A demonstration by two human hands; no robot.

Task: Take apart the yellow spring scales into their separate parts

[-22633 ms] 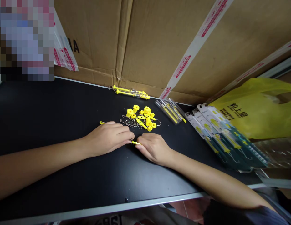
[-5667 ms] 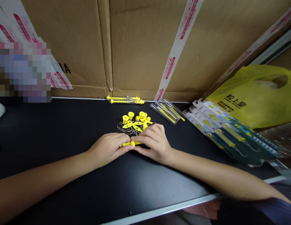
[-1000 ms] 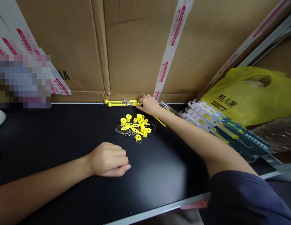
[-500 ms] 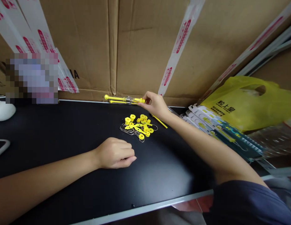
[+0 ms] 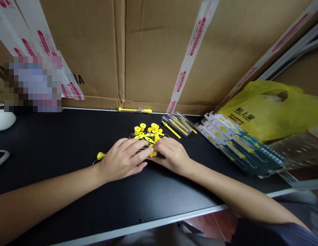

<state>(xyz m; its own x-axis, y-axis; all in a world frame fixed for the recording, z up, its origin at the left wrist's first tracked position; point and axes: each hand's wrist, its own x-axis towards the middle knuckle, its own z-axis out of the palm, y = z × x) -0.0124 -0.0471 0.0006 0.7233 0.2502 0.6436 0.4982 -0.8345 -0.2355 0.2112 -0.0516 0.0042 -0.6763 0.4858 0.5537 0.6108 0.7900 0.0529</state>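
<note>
My left hand (image 5: 123,160) lies over a slim yellow-ended tube with wire hooks, its fingers curled round the middle. One yellow end (image 5: 100,155) sticks out to the left with a thin wire hook; the hand hides most of the body. My right hand (image 5: 172,155) pinches the other end, near a yellow cap (image 5: 152,152) and wires. Just behind both hands is a pile of loose yellow caps (image 5: 143,126), flat yellow strips (image 5: 150,134) and bent wires, partly covered by the fingers.
A similar yellow-ended tube (image 5: 135,110) lies along the back edge. Clear tubes with yellow rods (image 5: 174,127) lie right of the pile. Printed boxes (image 5: 233,143) and a yellow plastic bag (image 5: 269,109) stand at the right. A white rounded object (image 5: 4,119) sits far left.
My right hand has come from the back edge towards me, bringing one of two yellow-ended tubes that lay there. My left hand has shifted slightly and now grips that tube too.
</note>
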